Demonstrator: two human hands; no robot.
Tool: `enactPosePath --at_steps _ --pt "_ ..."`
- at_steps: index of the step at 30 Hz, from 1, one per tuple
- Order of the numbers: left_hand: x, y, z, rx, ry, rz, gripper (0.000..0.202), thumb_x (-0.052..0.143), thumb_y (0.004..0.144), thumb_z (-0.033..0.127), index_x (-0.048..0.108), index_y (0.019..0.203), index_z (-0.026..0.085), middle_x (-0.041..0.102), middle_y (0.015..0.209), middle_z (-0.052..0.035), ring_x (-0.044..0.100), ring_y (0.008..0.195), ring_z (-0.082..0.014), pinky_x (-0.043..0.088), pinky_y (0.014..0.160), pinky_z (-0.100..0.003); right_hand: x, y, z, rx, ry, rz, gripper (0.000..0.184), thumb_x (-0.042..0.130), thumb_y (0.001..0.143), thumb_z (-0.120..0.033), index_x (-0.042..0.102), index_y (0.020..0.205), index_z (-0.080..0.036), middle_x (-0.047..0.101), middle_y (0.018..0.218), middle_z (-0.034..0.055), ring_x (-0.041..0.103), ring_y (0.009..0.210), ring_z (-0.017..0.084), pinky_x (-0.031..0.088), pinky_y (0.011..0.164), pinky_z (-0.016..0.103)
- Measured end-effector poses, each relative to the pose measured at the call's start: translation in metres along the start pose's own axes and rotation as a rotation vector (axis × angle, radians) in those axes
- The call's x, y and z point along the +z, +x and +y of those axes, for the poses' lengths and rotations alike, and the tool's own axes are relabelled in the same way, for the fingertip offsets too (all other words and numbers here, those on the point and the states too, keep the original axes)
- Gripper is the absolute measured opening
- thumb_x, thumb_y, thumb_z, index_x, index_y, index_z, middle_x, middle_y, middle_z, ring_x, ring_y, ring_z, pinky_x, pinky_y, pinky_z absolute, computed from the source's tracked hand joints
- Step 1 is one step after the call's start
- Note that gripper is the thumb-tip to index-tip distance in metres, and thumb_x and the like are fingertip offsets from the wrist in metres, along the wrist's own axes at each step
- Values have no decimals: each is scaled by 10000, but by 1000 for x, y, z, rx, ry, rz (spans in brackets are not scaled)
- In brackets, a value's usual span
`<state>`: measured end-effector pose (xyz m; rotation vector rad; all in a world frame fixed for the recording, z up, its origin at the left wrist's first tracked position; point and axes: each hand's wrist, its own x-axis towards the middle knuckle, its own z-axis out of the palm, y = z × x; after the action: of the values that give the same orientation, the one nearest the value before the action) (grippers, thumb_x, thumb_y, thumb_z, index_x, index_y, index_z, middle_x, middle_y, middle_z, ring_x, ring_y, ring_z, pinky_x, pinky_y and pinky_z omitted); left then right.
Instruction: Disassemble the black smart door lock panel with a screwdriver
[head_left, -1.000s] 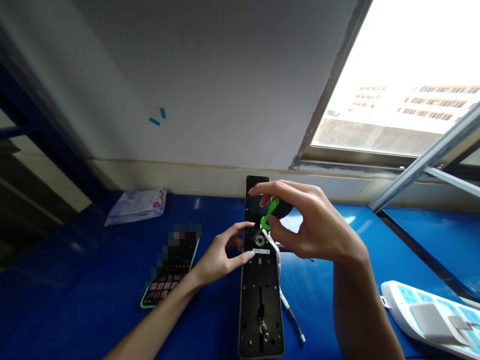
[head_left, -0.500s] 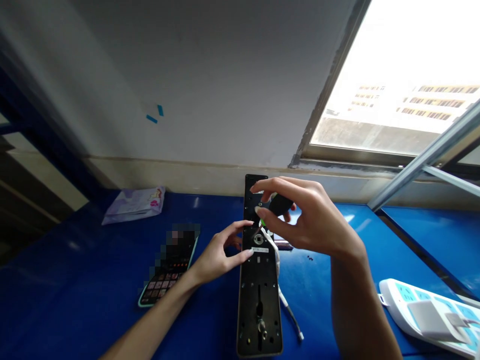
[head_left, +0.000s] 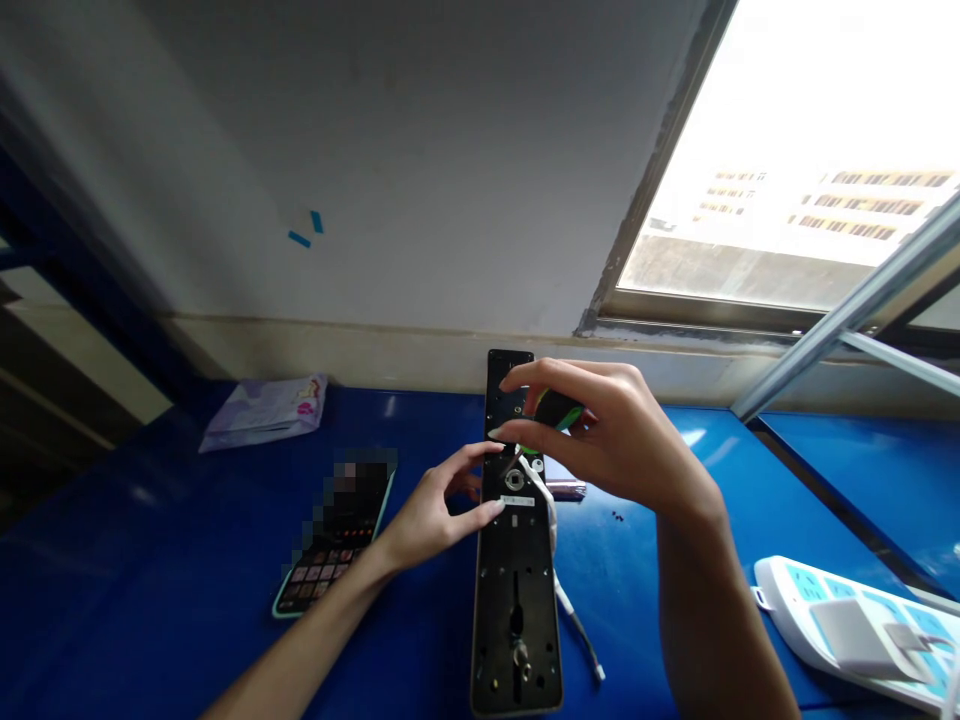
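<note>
While gripping a black-and-green screwdriver in the curled right hand, angling its shaft down toward a long black plate, near a round socket. Resting the loosely spread left hand along that plate's left edge, touching its face with thumb and index finger. Seeing the plate lying lengthwise on the worktop, with a white-wrapped cable trailing down its right side. Spotting a phone farther left, a power strip far right.

Long black panel, green-and-black screwdriver aslant over its far half
</note>
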<state>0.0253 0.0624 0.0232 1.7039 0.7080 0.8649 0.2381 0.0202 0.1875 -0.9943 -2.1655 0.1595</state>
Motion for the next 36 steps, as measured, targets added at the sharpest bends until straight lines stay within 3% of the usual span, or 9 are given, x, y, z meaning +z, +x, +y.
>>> enactPosePath --at_steps 3,6,13,17,22,24,28,33,36 --pt "0 0 -1 -5 0 -16 559 777 898 297 572 1416 248 753 1288 -80 767 1036 -241 611 966 -389 0 -1 1 -1 4 10 168 702 994 -251 736 1144 -185 783 938 14 690 737 109 509 667 213" --pt "-1 0 -1 9 15 -9 564 773 901 296 568 1425 251 756 1268 -66 765 1000 -221 612 946 -367 -1 -2 1 -26 7 -18 396 653 902 -97 683 1288 -178 772 1011 32 694 807 134 527 703 232" --pt "-1 0 2 -8 30 -4 560 777 890 310 577 1409 247 750 1289 -73 764 1023 -232 611 954 -370 -2 0 2 14 6 -2 186 696 984 -230 726 1165 -195 778 933 14 693 753 123 526 691 231" --pt "0 0 1 -4 41 2 576 781 890 323 572 1422 253 769 1239 -63 765 972 -222 617 933 -368 -2 -1 0 -11 2 -26 411 657 907 -117 666 1310 -196 775 1044 39 703 827 147 530 695 242" --pt "-1 0 1 -8 38 0 567 780 891 338 584 1416 253 754 1296 -76 770 1024 -242 617 958 -383 -1 -2 0 28 -24 -11 209 713 992 -343 731 1135 -192 778 939 26 670 721 123 506 646 236" --pt "-1 0 2 -8 46 -2 573 780 890 333 579 1420 252 759 1281 -75 772 1017 -240 617 954 -379 -1 -2 1 12 -9 -9 168 665 1006 -261 729 1144 -190 781 965 29 672 724 116 505 644 228" --pt "-2 0 1 -7 50 1 581 782 891 331 569 1426 251 764 1258 -67 766 983 -226 619 932 -367 -2 -2 0 -5 4 -49 421 659 885 -118 661 1300 -192 776 1078 49 699 837 152 527 694 246" --pt "-1 0 0 -9 47 2 563 780 892 320 579 1414 252 753 1293 -72 766 1037 -241 611 967 -378 0 -1 0 -1 -28 -4 198 731 983 -369 717 1085 -200 772 908 11 644 688 112 487 637 231" --pt "0 0 2 -7 47 -5 564 775 892 314 577 1416 247 760 1278 -75 767 1000 -232 616 957 -385 0 -1 0 -15 7 -19 146 662 993 -226 712 1129 -204 771 950 16 664 719 112 495 636 220"
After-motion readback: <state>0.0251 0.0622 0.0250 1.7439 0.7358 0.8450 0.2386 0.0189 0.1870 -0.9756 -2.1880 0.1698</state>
